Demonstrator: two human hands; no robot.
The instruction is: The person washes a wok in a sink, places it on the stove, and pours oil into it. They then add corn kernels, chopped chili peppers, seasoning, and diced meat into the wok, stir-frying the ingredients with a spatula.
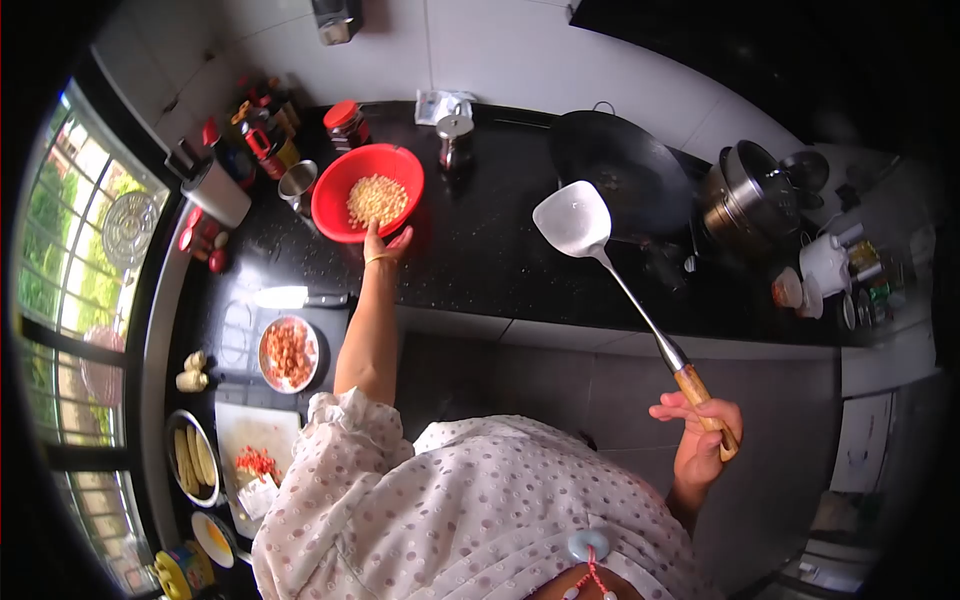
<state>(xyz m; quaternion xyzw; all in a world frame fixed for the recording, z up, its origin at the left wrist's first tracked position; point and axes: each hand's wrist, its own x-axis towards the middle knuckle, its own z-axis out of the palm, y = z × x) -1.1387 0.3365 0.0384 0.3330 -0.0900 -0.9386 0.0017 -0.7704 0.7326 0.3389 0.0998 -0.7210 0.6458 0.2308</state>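
Note:
My left hand [384, 245] reaches out to a red bowl [328, 198] on the black counter. Its thumb lies over the near rim and the fingers are at the outside, gripping it. Pale yellow kernels or small chopped pieces [378, 200] lie in the bowl. My right hand [703, 440] is closed around the wooden handle of a wok spatula [575, 220], held up over the floor and counter edge with its metal blade pointing away from me. Behind the blade a dark wok [625, 165] sits at the back right.
A knife [285, 297], a plate of diced meat [288, 353] and a cutting board [255, 430] with chopped red pieces lie on the left counter. Near the bowl stand a metal cup [298, 185], a red-lidded jar [346, 125] and a metal canister [455, 140]. Stacked pots [748, 200] stand right of the wok.

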